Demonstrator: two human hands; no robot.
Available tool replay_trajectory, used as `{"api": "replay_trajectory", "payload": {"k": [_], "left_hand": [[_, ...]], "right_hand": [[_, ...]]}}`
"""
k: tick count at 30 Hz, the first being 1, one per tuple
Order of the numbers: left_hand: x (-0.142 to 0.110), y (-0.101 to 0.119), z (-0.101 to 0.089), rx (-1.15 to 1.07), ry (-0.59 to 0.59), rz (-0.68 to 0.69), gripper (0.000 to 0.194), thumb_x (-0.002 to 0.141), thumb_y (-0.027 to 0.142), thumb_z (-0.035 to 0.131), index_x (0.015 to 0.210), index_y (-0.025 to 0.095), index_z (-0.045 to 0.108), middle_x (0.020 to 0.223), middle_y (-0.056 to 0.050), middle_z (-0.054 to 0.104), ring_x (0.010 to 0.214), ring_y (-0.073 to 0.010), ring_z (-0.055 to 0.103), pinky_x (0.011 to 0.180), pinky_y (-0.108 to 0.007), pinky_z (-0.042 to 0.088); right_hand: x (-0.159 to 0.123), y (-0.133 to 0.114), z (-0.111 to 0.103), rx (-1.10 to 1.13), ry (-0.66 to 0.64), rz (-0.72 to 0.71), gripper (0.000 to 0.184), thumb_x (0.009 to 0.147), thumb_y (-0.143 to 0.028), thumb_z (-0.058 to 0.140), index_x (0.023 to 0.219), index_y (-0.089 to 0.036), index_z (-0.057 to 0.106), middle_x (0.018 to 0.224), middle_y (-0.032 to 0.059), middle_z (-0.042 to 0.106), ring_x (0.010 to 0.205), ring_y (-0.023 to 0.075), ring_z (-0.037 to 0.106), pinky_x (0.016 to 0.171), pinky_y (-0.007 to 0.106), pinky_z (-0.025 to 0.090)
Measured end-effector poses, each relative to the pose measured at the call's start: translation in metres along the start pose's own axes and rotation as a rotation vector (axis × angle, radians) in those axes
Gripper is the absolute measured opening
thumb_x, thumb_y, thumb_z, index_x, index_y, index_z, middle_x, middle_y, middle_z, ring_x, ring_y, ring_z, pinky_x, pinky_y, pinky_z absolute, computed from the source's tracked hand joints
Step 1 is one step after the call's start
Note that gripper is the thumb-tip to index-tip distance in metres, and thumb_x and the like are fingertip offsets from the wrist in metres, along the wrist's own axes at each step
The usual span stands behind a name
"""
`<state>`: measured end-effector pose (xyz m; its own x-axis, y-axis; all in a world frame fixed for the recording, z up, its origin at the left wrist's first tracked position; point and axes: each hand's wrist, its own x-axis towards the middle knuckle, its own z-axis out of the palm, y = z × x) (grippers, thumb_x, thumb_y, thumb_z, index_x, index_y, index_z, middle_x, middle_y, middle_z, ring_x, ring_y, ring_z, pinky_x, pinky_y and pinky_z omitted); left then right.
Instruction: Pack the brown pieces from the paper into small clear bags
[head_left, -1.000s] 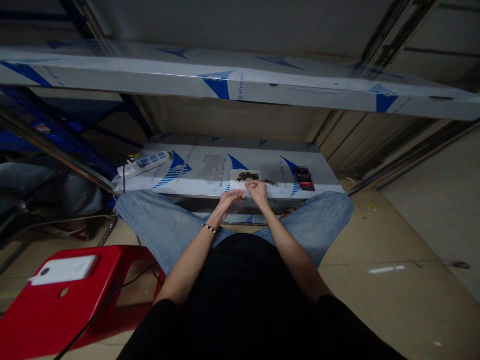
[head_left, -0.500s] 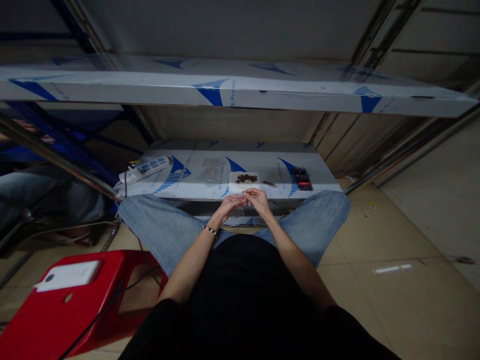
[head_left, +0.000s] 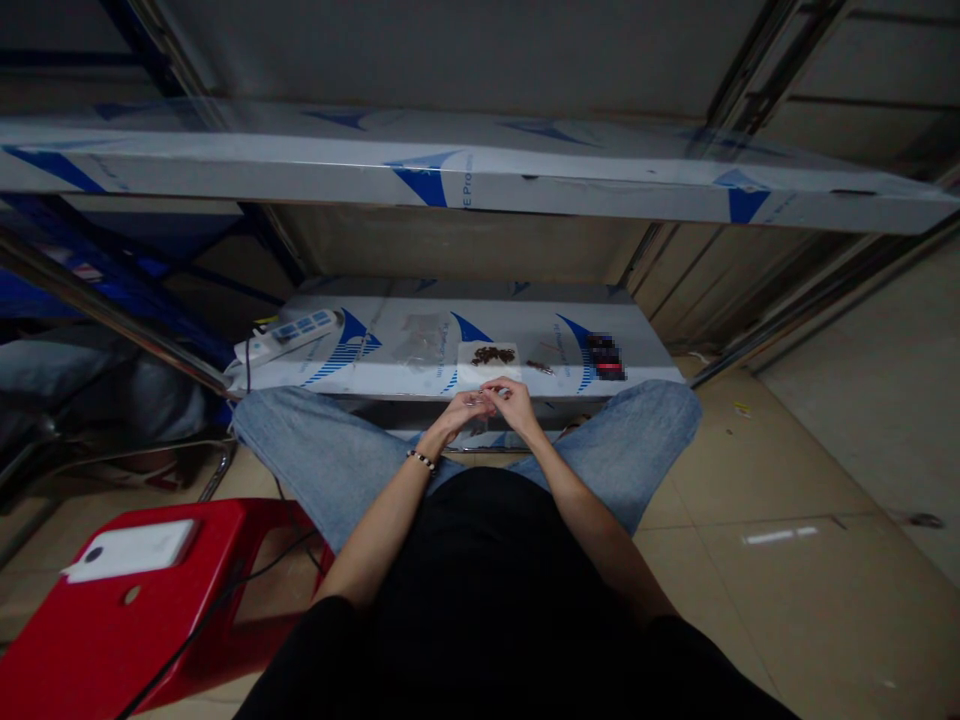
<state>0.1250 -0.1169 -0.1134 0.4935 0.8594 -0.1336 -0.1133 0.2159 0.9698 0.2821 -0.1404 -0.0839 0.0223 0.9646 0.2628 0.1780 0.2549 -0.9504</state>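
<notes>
Both of my hands meet just in front of the lower shelf's edge, above my lap. My left hand is closed, and a small clear plastic bag hangs faintly from its fingers. Fingertips of my right hand are pinched together against the left fingers; whatever lies between them is too small to make out. Just beyond the hands, a pile of small dark brown pieces rests on a white sheet. A few more small dark pieces lie to its right.
Clear plastic bags lie on the lower shelf, with a power strip at its left and a blurred dark red-marked object at right. An upper shelf spans ahead. A red stool carries a white device.
My hands stay together in nearly the same place, with a slight shift of the right fingers over the left. The view has tilted very slightly.
</notes>
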Motion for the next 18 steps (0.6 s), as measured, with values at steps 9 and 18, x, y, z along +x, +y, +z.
{"api": "replay_trajectory", "payload": {"k": [9,18], "left_hand": [[-0.002,0.003,0.003,0.038,0.008,-0.005,0.028,0.068,0.032,0.084,0.084,0.011,0.075,0.078,-0.008,0.073,0.074,-0.0182,0.065,0.071,-0.028,0.05],[-0.001,0.002,0.0,-0.04,0.016,-0.002,0.037,0.068,0.04,0.087,0.088,0.012,0.073,0.087,-0.009,0.073,0.08,-0.0189,0.068,0.074,-0.029,0.051]], "right_hand": [[-0.001,0.007,0.002,0.012,-0.042,-0.007,0.025,0.077,-0.043,0.076,0.082,-0.018,0.073,0.08,0.0058,0.072,0.069,0.0182,0.062,0.061,0.027,0.048],[0.003,0.013,-0.002,-0.068,0.027,-0.022,0.031,0.088,-0.046,0.064,0.09,-0.018,0.077,0.092,0.009,0.077,0.085,0.0235,0.07,0.074,0.031,0.051]]}}
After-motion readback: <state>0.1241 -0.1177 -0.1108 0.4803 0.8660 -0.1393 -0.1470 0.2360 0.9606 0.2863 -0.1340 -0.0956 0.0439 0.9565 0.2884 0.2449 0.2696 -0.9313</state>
